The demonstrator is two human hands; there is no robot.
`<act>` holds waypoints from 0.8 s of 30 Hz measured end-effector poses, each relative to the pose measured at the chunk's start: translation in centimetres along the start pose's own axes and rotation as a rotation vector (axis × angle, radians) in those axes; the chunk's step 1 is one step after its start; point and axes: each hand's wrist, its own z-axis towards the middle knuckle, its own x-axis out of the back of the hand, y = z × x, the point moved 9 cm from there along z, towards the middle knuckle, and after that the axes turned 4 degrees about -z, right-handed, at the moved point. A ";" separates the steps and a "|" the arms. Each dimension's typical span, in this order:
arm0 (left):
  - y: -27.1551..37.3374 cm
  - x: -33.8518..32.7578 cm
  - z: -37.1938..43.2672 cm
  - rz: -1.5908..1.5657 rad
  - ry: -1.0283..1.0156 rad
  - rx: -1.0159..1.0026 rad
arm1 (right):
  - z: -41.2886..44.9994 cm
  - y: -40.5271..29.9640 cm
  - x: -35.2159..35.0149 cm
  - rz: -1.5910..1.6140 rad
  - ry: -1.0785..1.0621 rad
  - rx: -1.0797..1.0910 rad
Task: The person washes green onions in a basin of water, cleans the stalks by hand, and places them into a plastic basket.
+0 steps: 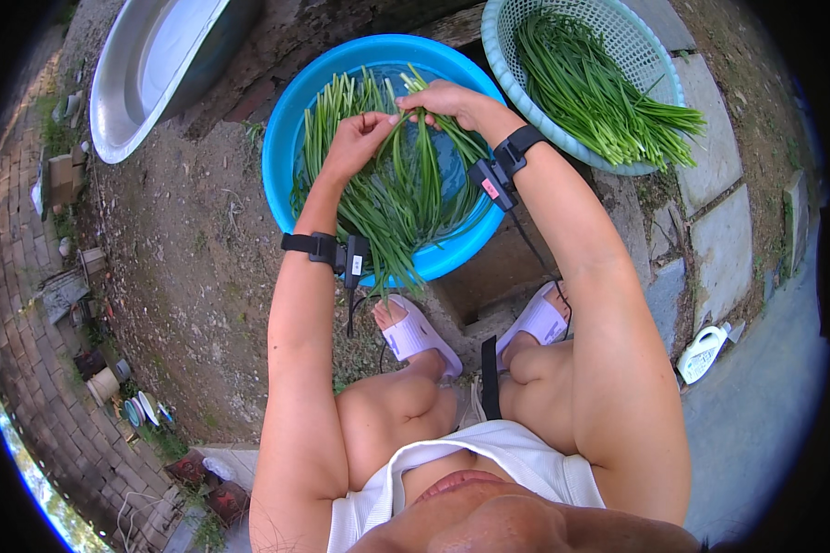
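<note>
Before me a round blue plastic basin (pixel 281 148) holds water and a mass of garlic chives (pixel 387 200). Some of the long leaves hang over its near rim. My right hand (pixel 449 104) grips a small bunch of chives near its pale stem ends, over the far right part of the basin. Just left of it, my left hand (pixel 360 142) has thumb and fingers pinched together at a green strand beside that bunch. Other chives lie in the water under both hands, their pale ends towards the far left.
A pale-blue plastic colander (pixel 647 52) with more chives (pixel 595 97) stands at the far right. At the far left is a large metal basin (pixel 128 104). Paving slabs (pixel 723 249) and a white bottle (pixel 703 354) lie to the right. My slippers (pixel 422 332) are near the blue basin.
</note>
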 end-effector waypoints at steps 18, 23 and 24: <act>-2.5 -0.6 0.9 -0.023 -0.163 0.109 | 2.7 0.4 0.6 -0.686 0.213 -0.037; -2.2 -1.1 0.0 -0.105 -0.162 0.270 | 2.1 0.5 -0.3 -0.647 0.128 0.006; -2.3 -0.8 -0.1 -0.193 -0.125 0.305 | 2.0 -1.1 -1.4 -0.540 0.083 0.118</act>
